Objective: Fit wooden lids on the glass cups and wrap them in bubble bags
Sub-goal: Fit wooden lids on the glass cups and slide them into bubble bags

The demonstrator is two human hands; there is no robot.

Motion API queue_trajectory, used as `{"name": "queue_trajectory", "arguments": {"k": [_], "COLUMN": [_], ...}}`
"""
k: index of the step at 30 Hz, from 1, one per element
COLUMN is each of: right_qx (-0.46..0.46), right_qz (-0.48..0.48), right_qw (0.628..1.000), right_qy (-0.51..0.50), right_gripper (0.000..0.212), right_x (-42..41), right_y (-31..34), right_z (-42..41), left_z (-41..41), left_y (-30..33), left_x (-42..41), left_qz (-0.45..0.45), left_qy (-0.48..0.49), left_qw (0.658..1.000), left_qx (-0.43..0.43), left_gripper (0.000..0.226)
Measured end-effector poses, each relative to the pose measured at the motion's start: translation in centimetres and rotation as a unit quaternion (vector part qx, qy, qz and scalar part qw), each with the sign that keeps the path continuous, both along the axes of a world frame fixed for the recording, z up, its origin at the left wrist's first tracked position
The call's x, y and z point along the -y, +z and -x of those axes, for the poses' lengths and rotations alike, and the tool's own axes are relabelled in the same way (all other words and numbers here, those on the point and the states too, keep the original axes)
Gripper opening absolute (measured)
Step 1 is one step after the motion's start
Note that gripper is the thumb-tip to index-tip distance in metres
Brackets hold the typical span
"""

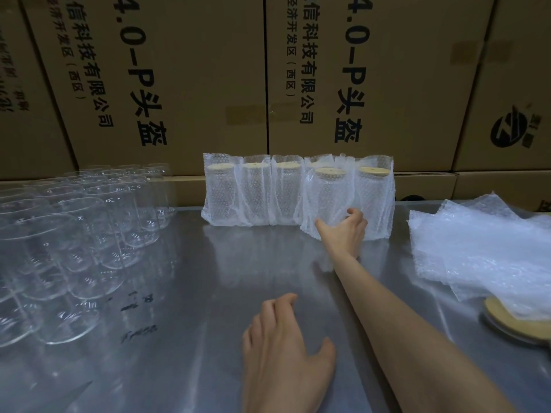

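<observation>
Several glass cups with wooden lids stand wrapped in bubble bags in a row (256,195) at the back of the metal table (185,293). My right hand (346,231) reaches to the foremost wrapped cup (328,198) and curls its fingers and thumb round the cup's lower part. Near the table's front, my left hand (283,347) hovers or rests with relaxed fingers and holds nothing. Many bare glass cups (74,239) crowd the left side. A pile of empty bubble bags (483,248) lies at the right, partly covering a stack of wooden lids (507,320).
Large printed cardboard boxes (208,79) form a wall right behind the table. The wrapped row stands against them.
</observation>
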State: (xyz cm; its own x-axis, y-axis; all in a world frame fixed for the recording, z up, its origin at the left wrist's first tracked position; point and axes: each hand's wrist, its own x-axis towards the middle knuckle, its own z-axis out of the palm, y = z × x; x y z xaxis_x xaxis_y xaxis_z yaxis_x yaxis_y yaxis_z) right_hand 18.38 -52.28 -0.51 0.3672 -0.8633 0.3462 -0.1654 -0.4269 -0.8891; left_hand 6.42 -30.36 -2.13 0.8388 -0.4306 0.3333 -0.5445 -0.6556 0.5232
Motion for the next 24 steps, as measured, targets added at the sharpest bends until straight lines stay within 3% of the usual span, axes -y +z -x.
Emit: {"name": "queue_trajectory", "arguments": {"k": [12,18,21,24], "right_qx": [0.012,0.016,-0.041,-0.103], "right_qz": [-0.026,-0.048,-0.033,0.005], "right_qw": [0.999,0.997,0.994,0.986], "right_qy": [0.023,0.054,0.096,0.133], "right_gripper": [0.074,0.047,0.013,0.006], "right_x": [-1.6,-3.9,-5.4,-7.2], "right_y": [-0.4,-1.0,-1.0,-0.9], "right_z": [4.5,9.8,12.7,15.6], "left_z": [-0.1,0.3,0.9,2.2], "left_y": [-0.2,0.6,1.0,1.4], "left_x": [0.1,-0.2,-0.8,-1.6], "left_qz": [0.023,0.075,0.114,0.134], "left_qy": [0.000,0.009,0.009,0.004], "left_qw": [0.999,0.995,0.990,0.988], "left_qx": [-0.023,-0.061,-0.079,-0.083], "left_gripper": [0.065,0.060,0.056,0.050]}}
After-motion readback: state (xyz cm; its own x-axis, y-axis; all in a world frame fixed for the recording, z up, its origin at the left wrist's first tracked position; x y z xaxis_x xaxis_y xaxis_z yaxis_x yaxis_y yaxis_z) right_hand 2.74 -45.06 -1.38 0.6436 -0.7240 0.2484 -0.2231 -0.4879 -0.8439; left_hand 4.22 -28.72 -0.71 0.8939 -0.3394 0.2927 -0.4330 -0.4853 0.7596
